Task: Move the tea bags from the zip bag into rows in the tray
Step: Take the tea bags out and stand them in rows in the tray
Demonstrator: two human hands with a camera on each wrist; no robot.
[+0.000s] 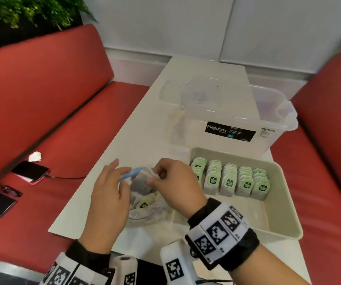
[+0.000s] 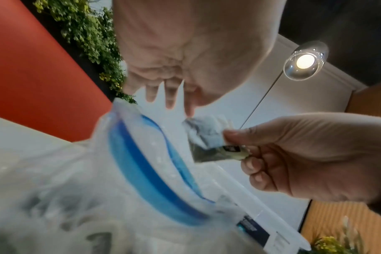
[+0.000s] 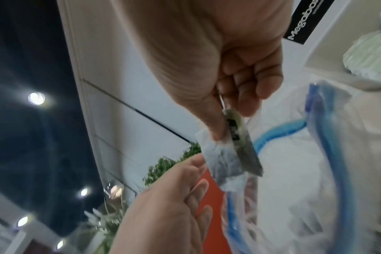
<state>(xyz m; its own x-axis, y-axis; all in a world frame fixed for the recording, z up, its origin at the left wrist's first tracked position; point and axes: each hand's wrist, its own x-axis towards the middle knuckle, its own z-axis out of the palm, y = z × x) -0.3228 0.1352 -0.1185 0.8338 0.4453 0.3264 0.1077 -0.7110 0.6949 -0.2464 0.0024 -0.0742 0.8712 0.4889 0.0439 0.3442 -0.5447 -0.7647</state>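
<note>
1. Seen from the head view, right hand [image 1: 175, 182] pinches a tea bag [image 1: 142, 181] just above the open mouth of the zip bag [image 1: 145, 210] on the white table [image 1: 145, 124]. Left hand [image 1: 110, 194], fingers loosely spread, sits at the bag's blue zip edge; contact unclear. Beige tray [image 1: 278, 227] to the right holds five rows of upright tea bags [image 1: 229, 179], clear Megabox storage box [image 1: 233, 118] behind it. Two phones [image 1: 30, 171] on the red bench.
2. Left wrist view: left fingers [image 2: 170, 96] straight, holding nothing; right hand [image 2: 305, 154] grips tea bag [image 2: 209, 137] by thumb and curled fingers, beside the blue zip strip [image 2: 146, 171].
3. Right wrist view: right thumb and fingers [image 3: 250, 96] pinch tea bag [image 3: 233, 154] with green tag [image 3: 234, 127]; left hand [image 3: 170, 206] flat below, relaxed. Zip bag [image 3: 294, 171] at right, blurred.
</note>
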